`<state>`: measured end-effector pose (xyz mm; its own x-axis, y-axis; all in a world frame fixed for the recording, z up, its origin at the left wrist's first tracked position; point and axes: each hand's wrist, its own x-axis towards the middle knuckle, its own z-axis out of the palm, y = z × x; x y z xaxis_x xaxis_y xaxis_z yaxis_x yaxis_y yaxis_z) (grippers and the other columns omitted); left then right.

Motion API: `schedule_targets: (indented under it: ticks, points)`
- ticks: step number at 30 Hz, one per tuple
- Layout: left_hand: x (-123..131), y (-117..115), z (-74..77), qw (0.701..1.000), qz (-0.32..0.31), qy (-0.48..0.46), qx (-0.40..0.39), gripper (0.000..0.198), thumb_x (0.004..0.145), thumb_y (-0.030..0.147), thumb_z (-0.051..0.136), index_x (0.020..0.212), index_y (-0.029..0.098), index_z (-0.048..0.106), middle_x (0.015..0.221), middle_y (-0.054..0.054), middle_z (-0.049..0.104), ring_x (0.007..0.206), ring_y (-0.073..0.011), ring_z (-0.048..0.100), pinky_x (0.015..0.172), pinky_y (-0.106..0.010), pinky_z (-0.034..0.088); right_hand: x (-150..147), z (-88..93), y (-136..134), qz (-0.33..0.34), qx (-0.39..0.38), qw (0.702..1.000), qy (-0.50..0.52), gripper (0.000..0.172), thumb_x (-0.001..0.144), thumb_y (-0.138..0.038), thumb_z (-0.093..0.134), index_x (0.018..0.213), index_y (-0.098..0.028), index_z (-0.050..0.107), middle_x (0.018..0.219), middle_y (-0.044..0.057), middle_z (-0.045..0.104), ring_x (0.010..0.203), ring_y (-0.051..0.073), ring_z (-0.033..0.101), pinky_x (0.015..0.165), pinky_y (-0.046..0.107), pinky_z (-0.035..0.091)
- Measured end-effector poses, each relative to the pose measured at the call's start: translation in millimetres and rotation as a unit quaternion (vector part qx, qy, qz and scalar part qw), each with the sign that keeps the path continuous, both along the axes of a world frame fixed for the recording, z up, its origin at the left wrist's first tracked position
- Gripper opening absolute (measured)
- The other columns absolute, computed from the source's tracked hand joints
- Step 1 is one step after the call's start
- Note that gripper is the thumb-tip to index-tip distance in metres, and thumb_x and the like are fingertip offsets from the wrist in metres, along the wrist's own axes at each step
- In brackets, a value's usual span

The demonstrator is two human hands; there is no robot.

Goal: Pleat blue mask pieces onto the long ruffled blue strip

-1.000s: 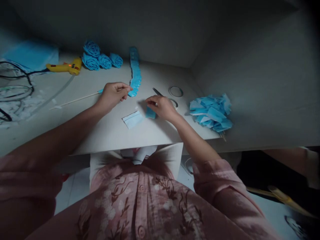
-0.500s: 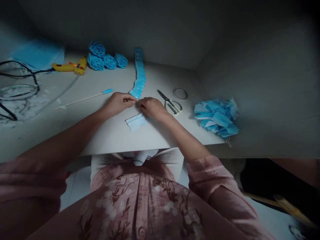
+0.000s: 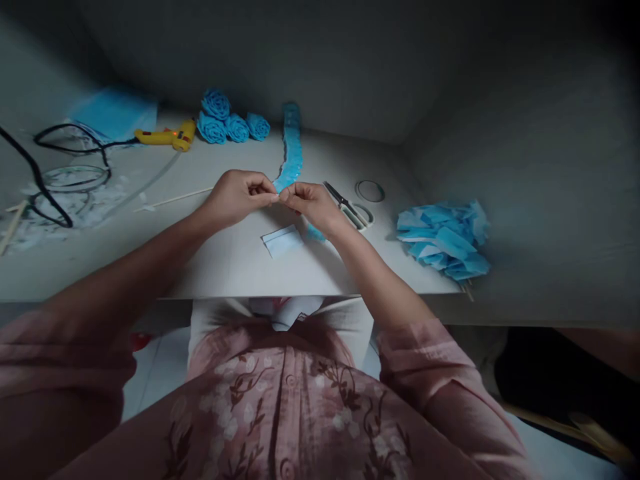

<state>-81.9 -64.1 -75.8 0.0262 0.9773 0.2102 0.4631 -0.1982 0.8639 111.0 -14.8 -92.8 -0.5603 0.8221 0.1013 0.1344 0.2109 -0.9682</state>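
Observation:
My left hand (image 3: pixel 237 195) and my right hand (image 3: pixel 310 203) meet over the table, thumbs and fingers pinched together. Between their fingertips is the near end of a blue pleated strip (image 3: pixel 293 150), which runs away from me toward the wall. The exact edge in the fingers is hidden. Just below my hands lies a pale blue rectangular piece (image 3: pixel 283 241), and a small blue scrap (image 3: pixel 316 233) shows under my right wrist. A thin wooden stick (image 3: pixel 175 199) passes behind my left hand. Scissors (image 3: pixel 361 219) with pale handles lie close to my right hand.
Blue rolled flowers (image 3: pixel 213 128) and a yellow glue gun (image 3: pixel 175 137) with a black cord are at the back left, near blue sheets (image 3: pixel 115 112). White scraps (image 3: pixel 55 213) lie left. A thin ring (image 3: pixel 370 191) and a blue ruffled bunch (image 3: pixel 445 239) on sticks are right.
The view has shifted, so the table things appear farther right. My hands have come together at the strip's near end, fingertips now touching or nearly so.

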Motion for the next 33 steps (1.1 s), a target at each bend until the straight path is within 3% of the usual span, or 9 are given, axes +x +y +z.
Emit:
schedule_targets:
  ticks: [5, 10, 13, 16, 18, 20, 24, 28, 33]
  points:
    - [-9.6, -22.8, 2.2, 0.999, 0.023, -0.012, -0.033, 0.009, 0.079, 0.028, 0.074, 0.076, 0.020, 0.072, 0.068, 0.003, 0.068, 0.067, -0.0127, 0.057, 0.068, -0.027, 0.044, -5.6, 12.7, -13.5, -0.006, -0.006, 0.999, -0.047, 0.018, 0.097, -0.023, 0.065, 0.080, -0.018, 0.070, 0.076, -0.001, 0.065, 0.070, 0.011, 0.051, 0.068, 0.025, 0.042]
    - [-80.3, -55.9, 8.7, 0.979, 0.149, 0.099, -0.094, 0.024, 0.084, 0.040, 0.069, 0.095, 0.019, 0.074, 0.083, 0.000, 0.075, 0.078, -0.0158, 0.062, 0.078, -0.027, 0.048, 40.9, 20.9, -11.8, -0.052, 0.036, 0.997, -0.049, 0.028, 0.099, -0.039, 0.068, 0.113, -0.018, 0.082, 0.097, 0.005, 0.080, 0.084, 0.016, 0.066, 0.078, 0.028, 0.053]
    - [-138.4, -71.7, 12.5, 0.910, 0.252, 0.317, -0.094, 0.043, 0.092, 0.040, 0.053, 0.111, 0.011, 0.078, 0.103, -0.011, 0.080, 0.093, -0.0222, 0.067, 0.088, -0.032, 0.049, 71.4, 18.4, -4.4, -0.090, 0.050, 0.993, -0.060, 0.042, 0.095, -0.056, 0.074, 0.110, -0.019, 0.085, 0.098, 0.007, 0.082, 0.081, 0.016, 0.068, 0.074, 0.029, 0.055]
    - [-177.8, -78.8, 13.2, 0.820, 0.235, 0.490, -0.180, 0.062, 0.105, 0.045, 0.032, 0.128, 0.006, 0.074, 0.137, -0.023, 0.074, 0.116, -0.0335, 0.066, 0.099, -0.044, 0.051, 84.1, 12.8, -1.3, -0.099, 0.037, 0.992, -0.071, 0.048, 0.090, -0.063, 0.078, 0.110, -0.020, 0.086, 0.097, 0.008, 0.083, 0.082, 0.016, 0.069, 0.074, 0.029, 0.055]
    - [-189.2, -80.2, 12.2, 0.788, 0.229, 0.533, -0.207, 0.064, 0.106, 0.045, 0.029, 0.127, 0.006, 0.074, 0.143, -0.024, 0.070, 0.123, -0.0340, 0.063, 0.100, -0.043, 0.051, 84.9, 9.8, -2.5, -0.091, 0.032, 0.992, -0.083, 0.051, 0.088, -0.065, 0.079, 0.111, -0.020, 0.087, 0.098, 0.009, 0.083, 0.084, 0.017, 0.070, 0.076, 0.031, 0.056]
    - [-191.5, -80.9, 10.0, 0.795, 0.236, 0.527, -0.184, 0.058, 0.104, 0.044, 0.036, 0.131, 0.008, 0.073, 0.145, -0.021, 0.068, 0.126, -0.0302, 0.061, 0.103, -0.039, 0.050, 83.6, 8.3, -4.7, -0.080, 0.034, 0.991, -0.098, 0.053, 0.087, -0.067, 0.079, 0.112, -0.020, 0.087, 0.100, 0.009, 0.084, 0.087, 0.019, 0.070, 0.079, 0.033, 0.057]
    - [-187.8, -79.3, -0.9, 0.855, 0.185, 0.472, -0.108, 0.059, 0.099, 0.049, 0.048, 0.137, 0.011, 0.072, 0.144, -0.017, 0.069, 0.128, -0.0280, 0.060, 0.111, -0.036, 0.045, 82.5, 8.7, -7.8, -0.066, 0.042, 0.990, -0.116, 0.057, 0.088, -0.070, 0.077, 0.114, -0.020, 0.086, 0.104, 0.010, 0.085, 0.092, 0.022, 0.072, 0.083, 0.036, 0.058]
    - [-191.9, -73.0, -18.2, 0.868, 0.120, 0.470, -0.105, 0.052, 0.099, 0.047, 0.047, 0.123, 0.013, 0.078, 0.134, -0.013, 0.076, 0.120, -0.0255, 0.062, 0.105, -0.032, 0.044, 83.3, 9.2, -9.9, -0.046, 0.038, 0.990, -0.125, 0.056, 0.089, -0.070, 0.076, 0.113, -0.020, 0.086, 0.106, 0.011, 0.085, 0.090, 0.021, 0.071, 0.084, 0.037, 0.058]
    - [-191.5, -72.0, -26.5, 0.909, 0.161, 0.379, -0.071, 0.032, 0.095, 0.049, 0.054, 0.093, 0.024, 0.073, 0.111, 0.002, 0.081, 0.109, -0.0201, 0.062, 0.097, -0.026, 0.042, 84.7, 4.7, -11.2, -0.028, 0.035, 0.993, -0.106, 0.046, 0.091, -0.064, 0.077, 0.109, -0.023, 0.086, 0.101, 0.008, 0.083, 0.085, 0.020, 0.069, 0.082, 0.040, 0.059]
